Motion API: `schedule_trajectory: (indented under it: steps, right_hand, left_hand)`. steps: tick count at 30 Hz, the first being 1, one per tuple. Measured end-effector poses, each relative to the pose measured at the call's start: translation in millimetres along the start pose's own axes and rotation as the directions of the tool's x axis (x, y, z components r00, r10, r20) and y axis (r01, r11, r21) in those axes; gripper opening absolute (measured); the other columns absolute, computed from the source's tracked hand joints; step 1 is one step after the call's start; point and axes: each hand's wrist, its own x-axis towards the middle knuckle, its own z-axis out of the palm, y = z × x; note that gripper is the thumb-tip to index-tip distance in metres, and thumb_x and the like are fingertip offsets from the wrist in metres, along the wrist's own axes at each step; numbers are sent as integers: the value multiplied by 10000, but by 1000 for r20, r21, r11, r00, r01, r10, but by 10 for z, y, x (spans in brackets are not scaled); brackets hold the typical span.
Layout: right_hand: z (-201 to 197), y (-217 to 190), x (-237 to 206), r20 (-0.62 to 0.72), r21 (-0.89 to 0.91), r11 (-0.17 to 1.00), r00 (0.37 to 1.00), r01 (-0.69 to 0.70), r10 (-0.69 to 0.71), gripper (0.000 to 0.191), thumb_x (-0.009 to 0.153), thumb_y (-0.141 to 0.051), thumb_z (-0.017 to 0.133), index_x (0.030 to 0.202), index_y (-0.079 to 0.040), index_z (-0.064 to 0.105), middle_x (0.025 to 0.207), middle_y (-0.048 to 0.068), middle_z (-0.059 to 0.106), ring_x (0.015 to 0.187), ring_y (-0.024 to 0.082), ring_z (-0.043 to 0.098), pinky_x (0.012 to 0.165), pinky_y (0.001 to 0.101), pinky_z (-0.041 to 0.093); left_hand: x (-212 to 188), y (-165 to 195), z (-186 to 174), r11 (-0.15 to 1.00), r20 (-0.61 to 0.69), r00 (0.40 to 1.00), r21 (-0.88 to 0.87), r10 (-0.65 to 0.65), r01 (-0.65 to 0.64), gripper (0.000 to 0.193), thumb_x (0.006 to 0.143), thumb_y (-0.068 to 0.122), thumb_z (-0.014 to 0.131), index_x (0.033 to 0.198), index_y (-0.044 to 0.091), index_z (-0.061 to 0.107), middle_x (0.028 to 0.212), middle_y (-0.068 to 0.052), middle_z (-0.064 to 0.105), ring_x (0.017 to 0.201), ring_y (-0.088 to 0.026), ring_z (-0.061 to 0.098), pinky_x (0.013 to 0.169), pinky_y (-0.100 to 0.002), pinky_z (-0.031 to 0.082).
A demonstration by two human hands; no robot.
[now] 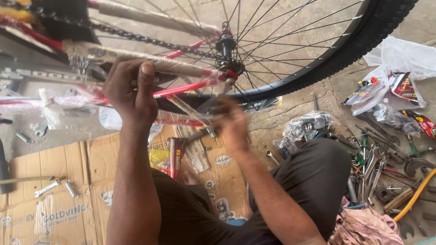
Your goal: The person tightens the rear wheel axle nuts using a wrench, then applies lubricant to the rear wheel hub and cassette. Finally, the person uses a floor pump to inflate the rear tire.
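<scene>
Left hand (129,88): fingers curled and pressed together around the wrapped frame tube (136,61); thumb upright against the tube's near side; the tube runs level, left of the hub (225,45).
Right hand (232,124): blurred; fingers bunched just below the axle end, touching a grey metal tool (205,131); whether they pinch it cannot be told.
Rear wheel (318,59): black knobbed tyre, thin steel spokes, dark hub; it fills the upper right, above both hands.
Chain (131,35): dark links, slanting from upper left toward the hub.
Frame wrapping: clear plastic over beige padding, red paint showing beneath.
Cardboard sheet (59,181): flat, brown, printed with pale logos; lower left, under the left forearm.
Small box (175,156): red and yellow, upright on the cardboard between the forearms.
Wrench (47,187): bright steel, lying on the cardboard at far left.
Snack wrappers (404,86): red and black, glossy, among crumpled clear bags at right.
Tool pile (381,168): mixed greasy spanners and pliers on the concrete, right of the knee.
</scene>
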Motion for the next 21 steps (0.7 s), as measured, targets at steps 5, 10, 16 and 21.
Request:
schedule_trajectory:
  steps: [5,10,16,21]
  right_hand:
    - [-91,246,147,278,-29,890,859,456,-431,218,943,63,592,1142,-17,630,1287,-6,605,898,157,737,819,316,657]
    - [-405,238,229,-262,-397,831,820,389,-509,413,936,35,567,1343,-40,573,1007,152,696,817,170,671,656,272,597]
    - [168,315,50,271,31,985,947,172,-174,294,952,27,645,1243,45,603,1058,199,683,914,231,699,793,355,643]
    - [85,-92,-30,436,110,994,900,-23,-28,333,861,9,618,1193,22,607,1227,142,670,980,225,717,815,395,667]
  left_hand:
    - [66,-54,-31,994,-25,1000,-110,-16,13,403,1194,328,517,1037,17,720,814,-75,674,758,-144,626,712,-284,468]
    - [-18,-81,-70,998,5,999,-51,-41,41,517,1213,409,487,984,0,704,811,-89,684,749,-155,656,704,-285,475]
    - [99,-209,-185,984,-136,990,-178,-46,21,583,1202,486,410,1044,4,699,857,-116,725,672,-206,728,602,-314,567]
    - [73,-156,-192,972,-203,978,-237,-50,1,596,1203,487,381,1035,3,685,858,-142,710,660,-190,706,584,-311,579]
